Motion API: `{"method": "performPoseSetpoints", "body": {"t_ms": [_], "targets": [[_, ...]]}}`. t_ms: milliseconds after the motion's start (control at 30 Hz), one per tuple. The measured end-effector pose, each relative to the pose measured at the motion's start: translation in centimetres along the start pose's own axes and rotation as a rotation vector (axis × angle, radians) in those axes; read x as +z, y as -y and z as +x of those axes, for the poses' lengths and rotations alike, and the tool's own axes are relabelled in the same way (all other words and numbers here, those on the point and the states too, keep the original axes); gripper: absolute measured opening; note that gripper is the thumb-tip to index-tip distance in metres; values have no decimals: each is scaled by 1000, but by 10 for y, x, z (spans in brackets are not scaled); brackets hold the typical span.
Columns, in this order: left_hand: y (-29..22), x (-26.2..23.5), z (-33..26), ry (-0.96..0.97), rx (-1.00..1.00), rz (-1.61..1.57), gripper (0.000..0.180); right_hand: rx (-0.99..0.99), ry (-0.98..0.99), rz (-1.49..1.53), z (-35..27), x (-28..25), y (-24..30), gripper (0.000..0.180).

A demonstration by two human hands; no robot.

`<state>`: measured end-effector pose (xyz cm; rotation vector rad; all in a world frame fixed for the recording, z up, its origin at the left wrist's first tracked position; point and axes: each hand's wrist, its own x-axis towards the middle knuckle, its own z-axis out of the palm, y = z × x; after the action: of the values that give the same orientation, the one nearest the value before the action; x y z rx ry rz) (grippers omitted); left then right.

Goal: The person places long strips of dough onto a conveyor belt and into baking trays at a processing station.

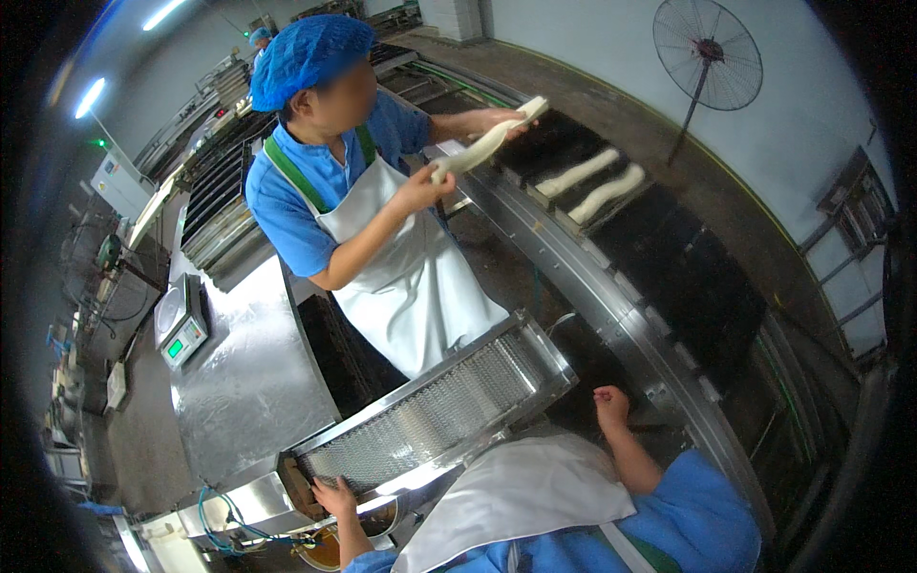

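My left hand (334,498), fingers spread, rests at the near left end of a long metal mesh trough (420,435); it grips nothing that I can see. A pale strip, blurred, seems to lie in the middle of the mesh. My right hand (612,409) is raised beyond the trough's right end, beside the conveyor frame (611,310). Its fingers are curled in, with nothing visible in them. Across the trough a co-worker (353,201) in a blue hair cover and white apron holds a long dough strip (487,145) in both hands above the conveyor.
Two dough strips (607,193) lie on dark trays on the conveyor. A steel table (244,353) with a digital scale (180,323) stands at left. Blue-green hoses (222,520) hang near the trough's left end. A pedestal fan (708,53) stands by the far wall.
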<state>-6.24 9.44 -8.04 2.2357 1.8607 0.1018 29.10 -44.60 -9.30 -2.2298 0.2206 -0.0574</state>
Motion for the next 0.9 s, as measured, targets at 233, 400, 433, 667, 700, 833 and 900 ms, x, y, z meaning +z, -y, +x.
{"method": "performPoseSetpoints", "body": {"t_ms": [233, 400, 433, 667, 700, 833, 900], "targets": [[-3, -21, 9, 36, 137, 26, 74, 46, 57, -15, -4, 0, -1, 11], [-14, -36, 16, 52, 312, 81, 71, 67, 99, -96, -7, -2, 4, 12], [-19, -43, 14, 81, 323, 118, 70, 58, 100, -92, -7, 0, 1, 12], [-14, -50, 29, 124, 387, 287, 64, 115, 192, -41, -2, 4, -13, 12], [-12, -51, 30, 119, 417, 315, 61, 152, 214, -16, -2, 3, -11, 13], [0, -52, 39, 161, 468, 266, 53, 167, 234, -11, -8, -3, 5, 15], [6, -54, 39, 143, 521, 252, 50, 118, 233, 55, -10, -5, -5, 16]]}}
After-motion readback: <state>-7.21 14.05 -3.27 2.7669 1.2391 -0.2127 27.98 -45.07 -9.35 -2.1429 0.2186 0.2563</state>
